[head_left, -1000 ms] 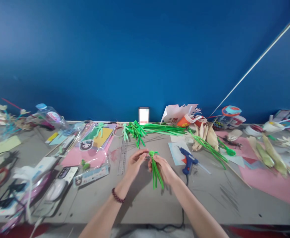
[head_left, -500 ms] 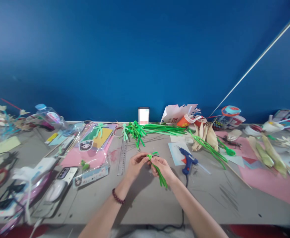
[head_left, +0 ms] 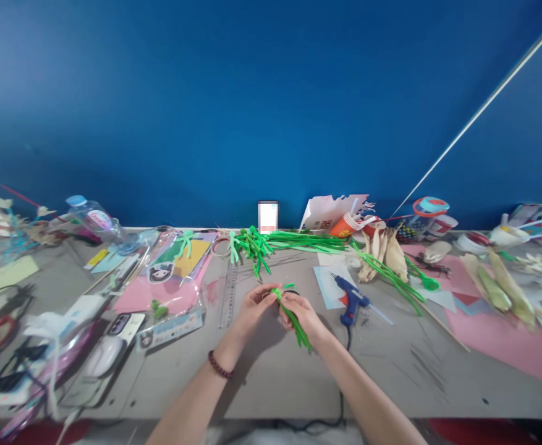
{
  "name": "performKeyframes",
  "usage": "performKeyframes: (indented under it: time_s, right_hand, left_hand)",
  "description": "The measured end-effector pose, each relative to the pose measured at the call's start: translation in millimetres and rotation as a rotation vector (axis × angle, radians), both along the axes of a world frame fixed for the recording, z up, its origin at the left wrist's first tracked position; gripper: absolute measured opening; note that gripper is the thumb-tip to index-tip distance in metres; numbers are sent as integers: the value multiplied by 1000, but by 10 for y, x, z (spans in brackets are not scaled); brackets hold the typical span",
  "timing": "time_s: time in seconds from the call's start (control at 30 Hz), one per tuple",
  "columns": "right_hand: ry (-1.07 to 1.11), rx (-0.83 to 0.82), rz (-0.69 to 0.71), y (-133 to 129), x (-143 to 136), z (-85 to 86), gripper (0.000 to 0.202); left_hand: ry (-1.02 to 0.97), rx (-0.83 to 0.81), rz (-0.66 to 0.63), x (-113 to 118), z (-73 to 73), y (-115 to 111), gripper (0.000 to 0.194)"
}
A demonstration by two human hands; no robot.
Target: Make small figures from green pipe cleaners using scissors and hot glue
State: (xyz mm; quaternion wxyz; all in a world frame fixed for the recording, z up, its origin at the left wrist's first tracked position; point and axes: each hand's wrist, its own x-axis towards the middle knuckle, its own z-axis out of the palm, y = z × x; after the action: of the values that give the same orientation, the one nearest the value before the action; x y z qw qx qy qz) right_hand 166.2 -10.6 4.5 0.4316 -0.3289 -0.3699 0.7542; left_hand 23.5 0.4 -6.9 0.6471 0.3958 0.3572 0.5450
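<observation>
Both hands meet over the grey table, near the middle of the view. My left hand [head_left: 256,309], with a dark bead bracelet on its wrist, pinches the upper end of a bundle of green fuzzy stems [head_left: 298,330]. My right hand [head_left: 304,315] is closed round the same bundle, whose loose ends hang down beneath its fingers. Behind the hands lies a pile of twisted green stems [head_left: 254,246], with long straight green stems [head_left: 310,241] to its right.
A blue glue gun [head_left: 354,300] lies right of my hands, its cable running to the front edge. A clear ruler [head_left: 228,296] is to the left. Further left are a phone [head_left: 129,324], a white mouse [head_left: 105,355] and pink sheets. Corn husks [head_left: 395,256] and paper cups stand back right.
The held green bundle has shifted very slightly to the left and up between my fingers. Both hands keep nearly the same place and grip.
</observation>
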Motion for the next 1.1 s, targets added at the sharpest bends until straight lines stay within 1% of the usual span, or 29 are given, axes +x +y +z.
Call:
performKeyframes:
  time_s: [0.13, 0.3, 0.47, 0.57, 0.73, 0.8, 0.93, 1.1]
  right_hand:
    - [-70, 3, -5, -3, -8, -8, 36]
    - [-26, -5, -27, -7, -5, -24, 34]
    - [-23, 7, -7, -7, 5, -17, 35]
    - [-41, 5, -30, -4, 13, 1, 37]
    - [-25, -29, 9, 0, 22, 13, 40]
    - [-25, -34, 16, 0, 21, 8, 39]
    - [-30, -32, 18, 1, 11, -6, 39]
    - [-6, -22, 27, -15, 6, 17, 38]
  left_hand:
    - [-13, 1, 6, 22, 7, -3, 26]
    - [-73, -32, 11, 44, 4, -8, 29]
    - [-120, -54, -73, 20, 87, -24, 29]
    - [-49, 3, -132, -20, 126, -19, 29]
    - [84, 84, -189, -69, 123, 14, 18]
    - [98, 109, -180, -64, 119, 20, 19]
    - [115, 158, -122, -30, 111, 11, 18]
    - [143, 190, -100, -15, 77, 13, 21]
